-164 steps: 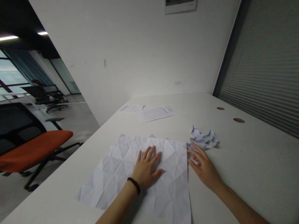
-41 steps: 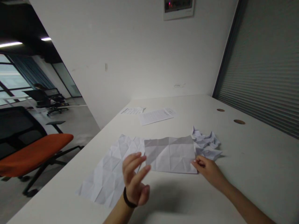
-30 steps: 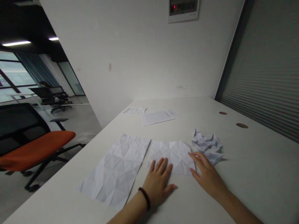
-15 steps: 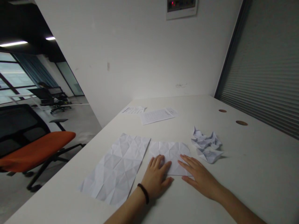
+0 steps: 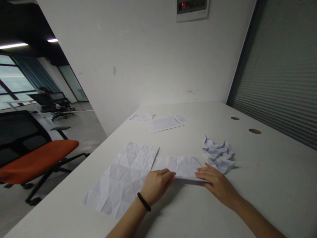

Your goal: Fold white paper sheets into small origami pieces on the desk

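Note:
A creased white sheet of paper (image 5: 184, 166) lies between my hands, its near edge lifted slightly off the table. My left hand (image 5: 159, 183), with a dark band on the wrist, grips the near left part of that edge, fingers on top and thumb hidden below. At the near right corner my right hand (image 5: 214, 181) holds the sheet the same way, its fingers close together. A larger sheet with a triangular crease pattern (image 5: 126, 180) lies flat to the left, partly behind my left forearm. Folded, crumpled paper pieces (image 5: 219, 155) sit just beyond my right hand.
Printed sheets (image 5: 168, 124) lie farther back on the white table (image 5: 198, 211). Two round holes (image 5: 255, 131) are cut near its right side, beside a blind-covered partition (image 5: 279, 76). An orange-seated chair (image 5: 47, 155) stands left of the table.
Both hands have gone from lying spread on the creased sheet to gripping its near edge, which is now raised. My left hand has shifted a little left.

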`<state>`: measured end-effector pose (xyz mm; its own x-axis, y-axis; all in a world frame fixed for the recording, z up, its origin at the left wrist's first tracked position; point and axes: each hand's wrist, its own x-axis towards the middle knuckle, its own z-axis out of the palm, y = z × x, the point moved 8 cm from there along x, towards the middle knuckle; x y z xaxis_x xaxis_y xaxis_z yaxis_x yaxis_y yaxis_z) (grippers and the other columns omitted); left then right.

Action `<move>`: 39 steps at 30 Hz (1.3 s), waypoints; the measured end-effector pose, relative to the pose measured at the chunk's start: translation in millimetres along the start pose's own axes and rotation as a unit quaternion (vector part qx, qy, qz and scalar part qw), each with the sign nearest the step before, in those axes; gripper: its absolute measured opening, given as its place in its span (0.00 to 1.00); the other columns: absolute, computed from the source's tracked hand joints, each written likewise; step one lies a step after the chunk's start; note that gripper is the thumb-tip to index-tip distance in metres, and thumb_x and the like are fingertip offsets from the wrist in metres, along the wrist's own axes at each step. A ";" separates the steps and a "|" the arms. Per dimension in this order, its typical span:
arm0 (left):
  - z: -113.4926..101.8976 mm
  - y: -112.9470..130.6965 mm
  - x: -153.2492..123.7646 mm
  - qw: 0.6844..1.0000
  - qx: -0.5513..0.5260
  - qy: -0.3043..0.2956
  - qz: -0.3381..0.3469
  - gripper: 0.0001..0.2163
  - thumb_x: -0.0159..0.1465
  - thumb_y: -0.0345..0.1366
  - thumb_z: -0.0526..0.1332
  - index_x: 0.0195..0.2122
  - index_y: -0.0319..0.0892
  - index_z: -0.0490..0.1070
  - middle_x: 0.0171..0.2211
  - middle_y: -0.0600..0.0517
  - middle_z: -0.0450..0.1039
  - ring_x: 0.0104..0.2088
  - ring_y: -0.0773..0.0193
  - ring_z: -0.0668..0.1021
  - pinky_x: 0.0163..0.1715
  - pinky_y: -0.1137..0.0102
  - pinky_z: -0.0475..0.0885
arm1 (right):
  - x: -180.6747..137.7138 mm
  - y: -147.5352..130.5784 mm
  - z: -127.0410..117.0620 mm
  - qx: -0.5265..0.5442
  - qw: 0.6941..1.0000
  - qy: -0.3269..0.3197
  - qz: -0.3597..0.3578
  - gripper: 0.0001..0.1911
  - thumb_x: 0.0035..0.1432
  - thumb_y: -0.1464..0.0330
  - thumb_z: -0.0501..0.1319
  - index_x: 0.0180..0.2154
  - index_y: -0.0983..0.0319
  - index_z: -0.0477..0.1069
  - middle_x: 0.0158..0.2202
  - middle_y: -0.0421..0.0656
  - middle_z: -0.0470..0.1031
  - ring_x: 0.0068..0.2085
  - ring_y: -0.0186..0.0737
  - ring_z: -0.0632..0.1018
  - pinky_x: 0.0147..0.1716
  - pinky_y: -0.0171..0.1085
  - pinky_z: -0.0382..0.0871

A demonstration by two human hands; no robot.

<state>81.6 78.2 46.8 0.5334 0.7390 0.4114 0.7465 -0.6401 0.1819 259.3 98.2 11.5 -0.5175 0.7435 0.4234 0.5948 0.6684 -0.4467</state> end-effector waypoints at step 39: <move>46.6 18.1 -4.2 0.986 -0.075 -0.149 -0.004 0.28 0.55 0.53 0.59 0.54 0.48 0.60 0.58 0.46 0.56 0.58 0.51 0.58 0.56 0.48 0.45 | -1.7 -28.6 16.2 0.030 0.991 -0.117 0.063 0.09 0.48 0.74 0.53 0.32 0.59 0.68 0.58 0.43 0.60 0.59 0.45 0.59 0.56 0.47 0.54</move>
<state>111.5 73.3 6.8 0.6376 0.7589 0.1322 0.6960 -0.6410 0.3236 233.2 78.2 10.8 -0.5738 0.8012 0.1698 0.6300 0.5643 -0.5335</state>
